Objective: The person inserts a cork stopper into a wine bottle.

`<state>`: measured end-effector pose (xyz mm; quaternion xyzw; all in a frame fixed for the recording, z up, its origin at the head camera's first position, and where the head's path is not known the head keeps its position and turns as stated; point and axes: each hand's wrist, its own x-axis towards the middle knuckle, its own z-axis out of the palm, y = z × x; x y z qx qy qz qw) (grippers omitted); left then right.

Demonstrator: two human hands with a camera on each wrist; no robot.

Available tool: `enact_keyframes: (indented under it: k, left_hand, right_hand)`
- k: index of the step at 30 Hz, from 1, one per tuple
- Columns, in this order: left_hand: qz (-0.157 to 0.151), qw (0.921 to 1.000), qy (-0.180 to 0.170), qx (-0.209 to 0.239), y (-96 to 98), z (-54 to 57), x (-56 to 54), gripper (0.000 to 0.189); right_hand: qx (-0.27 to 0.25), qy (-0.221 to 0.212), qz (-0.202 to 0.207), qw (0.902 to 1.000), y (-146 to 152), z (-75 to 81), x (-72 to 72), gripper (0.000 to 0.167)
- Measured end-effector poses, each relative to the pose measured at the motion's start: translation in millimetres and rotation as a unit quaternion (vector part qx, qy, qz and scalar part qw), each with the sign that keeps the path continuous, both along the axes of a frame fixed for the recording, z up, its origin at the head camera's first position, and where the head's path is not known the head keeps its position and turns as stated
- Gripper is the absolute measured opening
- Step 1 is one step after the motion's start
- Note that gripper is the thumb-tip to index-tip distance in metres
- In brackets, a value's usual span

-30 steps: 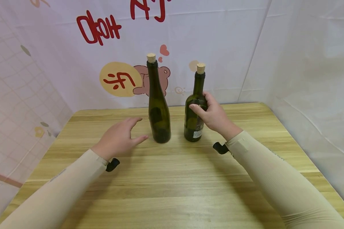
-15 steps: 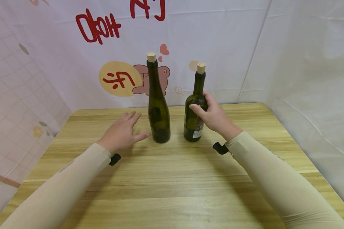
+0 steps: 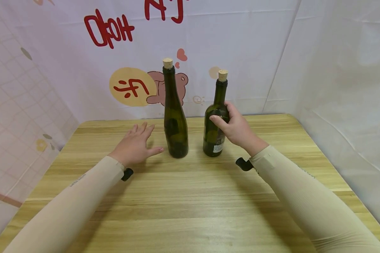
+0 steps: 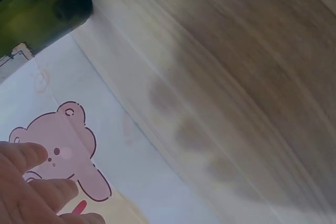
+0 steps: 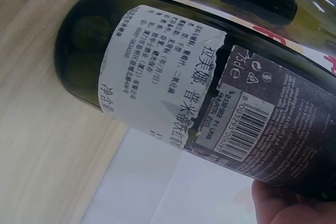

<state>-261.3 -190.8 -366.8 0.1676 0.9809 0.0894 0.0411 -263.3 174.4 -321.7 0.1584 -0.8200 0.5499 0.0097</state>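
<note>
Two dark green wine bottles stand upright on the wooden table, each with a cork in its mouth. The taller bottle [image 3: 176, 130] is on the left, topped by its cork [image 3: 167, 63]. My left hand [image 3: 133, 147] hovers to its left with fingers spread, apart from the glass; three of its fingertips [image 4: 65, 188] show in the left wrist view. On the right is the shorter bottle [image 3: 211, 135], whose cork [image 3: 222, 75] sticks up from the neck. My right hand [image 3: 239, 128] grips its shoulder, thumb in front. White and dark labels [image 5: 157, 74] show on it in the right wrist view.
The wooden table [image 3: 177, 207] extends in front of both bottles. Behind it hangs a pale cloth backdrop [image 3: 247, 45] with red lettering and a pink bear print. More cloth [image 3: 351, 88] closes off the right side.
My left hand has moved slightly away toward the back and its fingers have spread from a half-curled pose. The right hand and both bottles stay in place.
</note>
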Motion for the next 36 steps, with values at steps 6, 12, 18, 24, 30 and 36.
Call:
enact_keyframes:
  k: [6, 12, 18, 24, 30, 36]
  left_hand:
    - [0.002, 1.0, -0.002, 0.002, 0.4, -3.1, -1.2, 0.116]
    - [0.002, 1.0, -0.006, 0.002, 0.5, -3.5, -0.2, 0.115]
    - [0.003, 1.0, -0.009, 0.001, 0.1, -4.8, -1.2, 0.115]
    - [0.004, 0.9999, -0.013, -0.003, -0.7, -6.5, -1.6, 0.118]
    - [0.004, 0.9999, -0.016, 0.0, -0.6, -7.2, -1.7, 0.118]
    - [0.008, 0.9997, -0.023, 0.003, -0.4, -7.9, -2.1, 0.11]
  right_hand:
    - [0.007, -0.003, 0.002, 1.0, 1.3, 0.8, -0.9, 0.065]
    - [0.014, -0.002, -0.002, 0.9999, 2.7, 1.6, -0.7, 0.064]
    - [0.009, 0.008, 0.014, 0.9998, 5.8, 1.9, -0.4, 0.065]
    - [0.015, 0.047, 0.031, 0.9983, 17.0, -4.0, -1.5, 0.057]
    - [0.061, 0.042, 0.016, 0.9971, 31.4, -8.4, 2.1, 0.062]
    - [0.112, 0.037, -0.006, 0.993, 46.5, -15.6, 3.0, 0.065]
